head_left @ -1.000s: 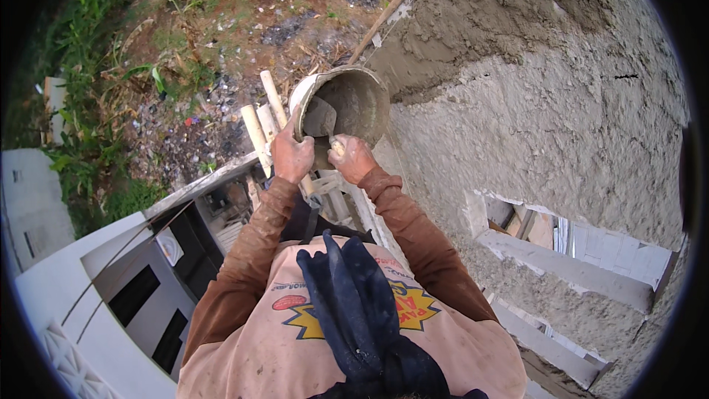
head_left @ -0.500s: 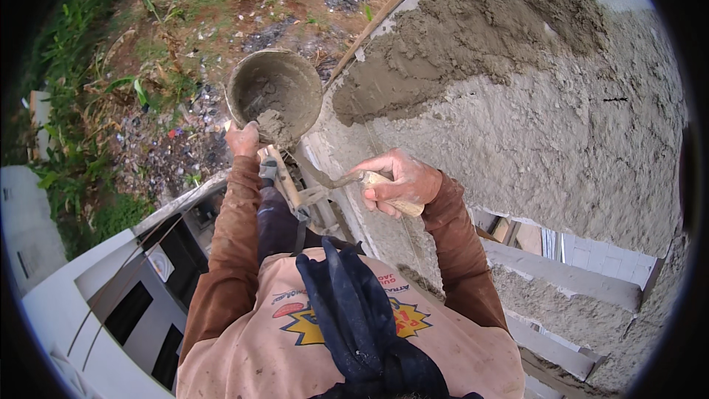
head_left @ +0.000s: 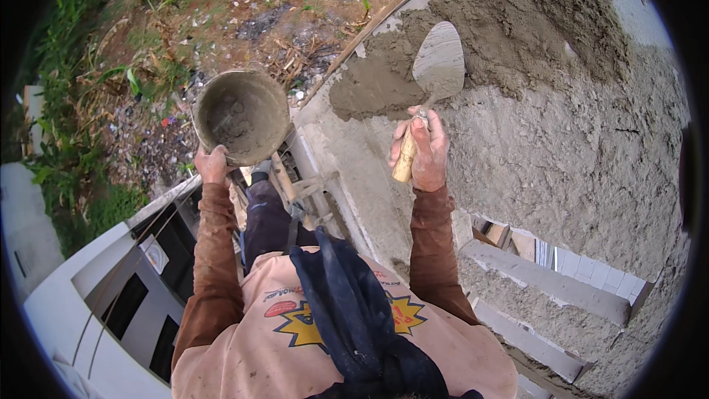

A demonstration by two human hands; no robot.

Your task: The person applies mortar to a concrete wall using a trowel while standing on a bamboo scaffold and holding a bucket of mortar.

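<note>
My left hand grips the near rim of a round bucket, tilted so that its inside shows, with some wet mortar at the bottom. My right hand is closed around the pale wooden handle of a trowel. The trowel's mortar-smeared blade points away from me, over or against the wall on my right. Whether it touches cannot be made out. Dark wet mortar covers the wall's upper part around and beyond the blade, above a rougher, lighter grey coat.
Wooden scaffold poles stand below me beside my leg. A wooden batten runs along the wall's edge. Slatted openings break the wall at right. Far down lies littered ground; a white building is at lower left.
My right hand has swung the trowel from near the bucket up and right to the wall, its blade now facing away. The bucket has shifted left and slightly nearer, and the mortar lump at its rim is gone.
</note>
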